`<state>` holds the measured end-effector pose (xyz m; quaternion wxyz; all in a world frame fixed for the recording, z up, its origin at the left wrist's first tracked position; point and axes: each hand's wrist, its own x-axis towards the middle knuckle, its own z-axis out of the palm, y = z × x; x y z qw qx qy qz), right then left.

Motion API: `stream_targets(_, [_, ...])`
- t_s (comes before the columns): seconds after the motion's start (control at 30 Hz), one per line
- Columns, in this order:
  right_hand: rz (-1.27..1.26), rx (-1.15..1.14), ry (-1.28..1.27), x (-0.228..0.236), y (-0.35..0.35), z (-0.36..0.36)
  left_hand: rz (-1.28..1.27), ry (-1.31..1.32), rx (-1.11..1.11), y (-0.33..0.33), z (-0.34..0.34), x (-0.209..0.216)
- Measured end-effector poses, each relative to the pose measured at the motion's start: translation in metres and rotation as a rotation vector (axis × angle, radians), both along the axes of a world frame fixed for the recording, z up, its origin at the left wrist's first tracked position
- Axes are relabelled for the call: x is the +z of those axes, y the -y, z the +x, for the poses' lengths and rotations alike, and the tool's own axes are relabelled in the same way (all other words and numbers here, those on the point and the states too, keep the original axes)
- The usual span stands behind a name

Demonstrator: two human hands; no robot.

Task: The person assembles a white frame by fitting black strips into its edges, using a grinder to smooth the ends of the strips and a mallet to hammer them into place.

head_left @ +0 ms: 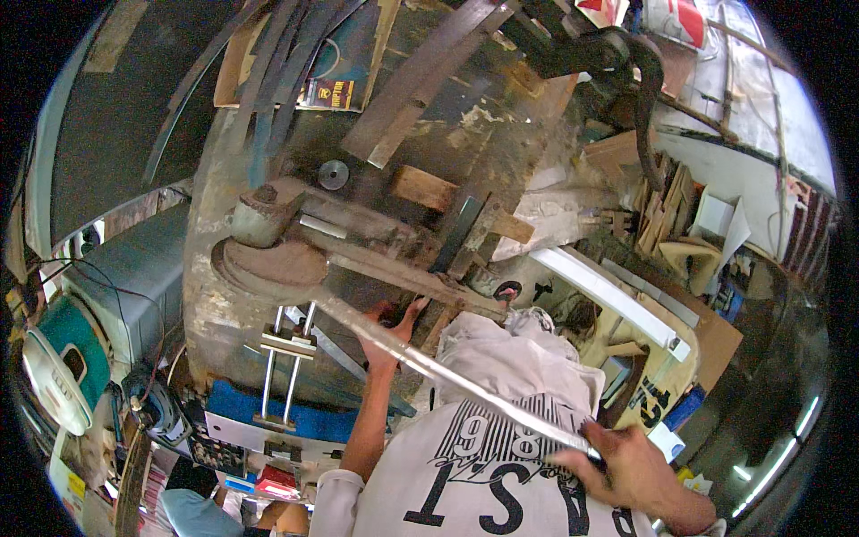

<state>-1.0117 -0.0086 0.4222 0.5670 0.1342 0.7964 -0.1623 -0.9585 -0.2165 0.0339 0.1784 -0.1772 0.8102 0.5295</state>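
The right hand grips the near end of a long metal bar, fingers wrapped around it. From this hand the bar runs up and to the left, over the person's pale shirt, to a worn bending jig on the bench.

The left hand lies ahead of the right hand, beyond the bar, palm down and fingers spread on the bench surface just below a rusty lever arm — it holds nothing. The bar passes just in front of its wrist; contact between them cannot be told.

To the left of the left hand, a pair of upright steel rods stands against the bench front, above a blue pad. Beyond the left hand lie a wood block and a round washer — both well apart from it. Flat steel strips lean at the far end of the bench. To the right of the right hand stands a stack of wood offcuts.
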Motion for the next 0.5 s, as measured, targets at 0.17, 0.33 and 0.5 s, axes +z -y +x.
stream_targets(0.17, [-0.045,-0.028,-0.067,-0.113,-0.033,0.05,-0.113,0.07,-0.226,0.003,-0.025,0.047])
stream_targets(0.33, [-0.114,0.023,-0.143,-0.065,-0.025,0.033,-0.297,-0.169,-0.074,-0.008,-0.01,0.027])
stream_targets(0.5, [-0.304,0.123,-0.61,-0.217,-0.079,0.098,-0.217,-0.032,-0.041,-0.008,-0.029,0.043])
